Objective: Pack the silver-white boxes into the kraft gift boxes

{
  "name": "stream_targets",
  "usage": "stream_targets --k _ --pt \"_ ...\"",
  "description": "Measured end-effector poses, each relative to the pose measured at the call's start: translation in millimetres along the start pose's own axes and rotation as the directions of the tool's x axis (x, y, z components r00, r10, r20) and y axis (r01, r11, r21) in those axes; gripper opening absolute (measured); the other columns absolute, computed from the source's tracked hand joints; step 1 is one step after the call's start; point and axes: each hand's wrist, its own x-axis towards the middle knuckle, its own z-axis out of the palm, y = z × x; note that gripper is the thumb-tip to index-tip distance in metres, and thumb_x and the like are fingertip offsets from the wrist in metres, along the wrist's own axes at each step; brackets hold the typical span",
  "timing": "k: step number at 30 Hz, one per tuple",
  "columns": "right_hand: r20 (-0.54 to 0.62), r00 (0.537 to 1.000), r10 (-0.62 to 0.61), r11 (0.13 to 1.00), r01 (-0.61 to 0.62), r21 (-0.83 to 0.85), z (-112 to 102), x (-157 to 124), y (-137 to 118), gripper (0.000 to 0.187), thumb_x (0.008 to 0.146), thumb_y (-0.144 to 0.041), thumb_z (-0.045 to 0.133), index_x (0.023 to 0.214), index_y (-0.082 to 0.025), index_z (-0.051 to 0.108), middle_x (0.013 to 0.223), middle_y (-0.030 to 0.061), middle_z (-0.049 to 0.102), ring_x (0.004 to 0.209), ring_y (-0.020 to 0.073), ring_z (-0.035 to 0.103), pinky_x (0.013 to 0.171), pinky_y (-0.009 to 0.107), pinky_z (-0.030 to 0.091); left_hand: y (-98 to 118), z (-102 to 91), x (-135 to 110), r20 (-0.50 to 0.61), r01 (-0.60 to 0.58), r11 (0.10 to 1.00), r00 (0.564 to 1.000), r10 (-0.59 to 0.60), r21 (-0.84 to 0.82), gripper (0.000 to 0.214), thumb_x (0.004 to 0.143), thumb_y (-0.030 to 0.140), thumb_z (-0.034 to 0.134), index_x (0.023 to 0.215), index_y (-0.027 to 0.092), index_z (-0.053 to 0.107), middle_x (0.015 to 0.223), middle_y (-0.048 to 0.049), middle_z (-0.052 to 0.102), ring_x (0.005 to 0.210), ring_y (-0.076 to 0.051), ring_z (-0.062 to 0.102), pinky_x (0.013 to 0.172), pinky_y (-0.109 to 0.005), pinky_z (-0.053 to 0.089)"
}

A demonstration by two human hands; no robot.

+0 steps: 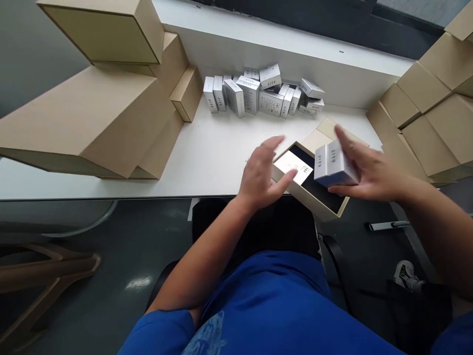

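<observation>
My right hand (369, 170) grips a pair of small silver boxes (332, 162) side by side, thumb on top and fingers below. They are held over an open tan gift box (314, 203) with a dark lining, which sits at the table's front edge. A white printed card (293, 165) lies inside at its left end. The tan lid (325, 133) is folded back behind it. My left hand (262, 175) is at the box's left end, fingers spread and holding nothing; whether it touches the rim I cannot tell.
Several small silver boxes (251, 93) stand in a loose row against the back panel of the white table (218, 158). Large tan boxes (111, 113) are stacked at the left, and more tan boxes (424, 108) at the right. A person's shoe (405, 276) shows at lower right.
</observation>
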Motion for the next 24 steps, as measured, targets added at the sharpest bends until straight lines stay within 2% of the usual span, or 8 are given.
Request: stream_targets --k 2,3,5,12,15,19,22,24 --pt "0.176 0.966 0.189 0.979 -0.172 -0.107 5.1 0.0 9.3 0.114 0.085 -0.062 0.074 0.179 -0.031 0.017 0.120 0.0118 0.071 0.096 0.0326 0.071 0.081 0.044 0.058 -21.9 4.8 2.2 0.163 -0.239 0.949 0.965 0.208 0.207 0.059 0.094 0.060 0.076 0.144 0.029 0.069 0.160 -0.0113 0.063 0.152 -0.040 0.049 0.128 -0.060 0.032" --pt "0.239 0.938 0.251 0.963 -0.217 -0.162 9.1 0.6 9.6 0.108 0.086 -0.061 0.071 0.178 -0.032 0.021 0.120 0.0117 0.071 0.097 0.0326 0.072 0.081 0.043 0.057 -31.7 8.4 3.1 0.249 -0.305 0.917 0.937 0.243 0.255 0.055 0.092 0.056 0.080 0.140 0.030 0.072 0.160 -0.0100 0.063 0.156 -0.041 0.045 0.130 -0.060 0.027" --pt "0.295 0.902 0.317 0.935 -0.245 -0.256 18.5 2.6 2.8 0.100 0.090 -0.060 0.066 0.177 -0.031 0.025 0.123 0.0129 0.072 0.101 0.0336 0.073 0.080 0.041 0.055 -46.7 15.8 3.8 0.325 -0.334 0.891 0.917 0.231 0.307 0.053 0.090 0.051 0.084 0.138 0.030 0.073 0.156 -0.0096 0.066 0.153 -0.039 0.048 0.125 -0.055 0.031" --pt "0.396 0.821 0.412 0.872 -0.230 -0.431 40.9 18.8 -23.6 0.073 0.091 -0.057 0.061 0.153 -0.020 0.051 0.135 0.0186 0.070 0.104 0.0368 0.074 0.077 0.041 0.049 -64.3 26.7 0.1 0.205 -0.338 0.868 0.938 0.280 0.363 0.052 0.086 0.058 0.088 0.127 0.028 0.077 0.138 -0.0094 0.075 0.129 -0.034 0.063 0.105 -0.046 0.048" --pt "0.364 0.843 0.396 0.867 -0.212 -0.451 52.8 25.6 -20.2 0.069 0.092 -0.055 0.059 0.147 -0.015 0.052 0.133 0.0212 0.070 0.104 0.0377 0.073 0.085 0.045 0.049 -70.3 29.0 -3.2 0.143 -0.373 0.856 0.928 0.344 0.359 0.054 0.087 0.063 0.086 0.125 0.025 0.077 0.135 -0.0111 0.077 0.127 -0.034 0.065 0.105 -0.047 0.050" --pt "0.286 0.883 0.371 0.894 -0.256 -0.367 69.0 24.8 -11.3 0.068 0.094 -0.060 0.057 0.144 -0.013 0.052 0.130 0.0215 0.070 0.109 0.0368 0.071 0.093 0.047 0.048 -75.5 30.6 -5.9 0.121 -0.341 0.878 0.940 0.319 0.337 0.054 0.089 0.062 0.084 0.127 0.025 0.075 0.144 -0.0118 0.074 0.137 -0.035 0.063 0.117 -0.050 0.049" --pt "0.307 0.879 0.366 0.909 -0.265 -0.322 65.8 20.9 -4.9 0.071 0.094 -0.066 0.056 0.146 -0.018 0.053 0.131 0.0189 0.072 0.106 0.0358 0.072 0.083 0.042 0.048 -76.8 30.2 -5.9 0.119 -0.337 0.886 0.941 0.316 0.318 0.053 0.088 0.061 0.085 0.126 0.025 0.074 0.143 -0.0115 0.074 0.140 -0.035 0.063 0.121 -0.052 0.049" --pt "0.370 0.851 0.373 0.918 -0.280 -0.280 56.0 20.5 -2.1 0.076 0.093 -0.075 0.052 0.147 -0.022 0.056 0.130 0.0161 0.074 0.102 0.0350 0.073 0.076 0.039 0.046 -77.5 29.8 -5.4 0.108 -0.366 0.882 0.930 0.350 0.296 0.053 0.089 0.059 0.085 0.126 0.024 0.074 0.142 -0.0121 0.075 0.141 -0.035 0.063 0.121 -0.053 0.050"
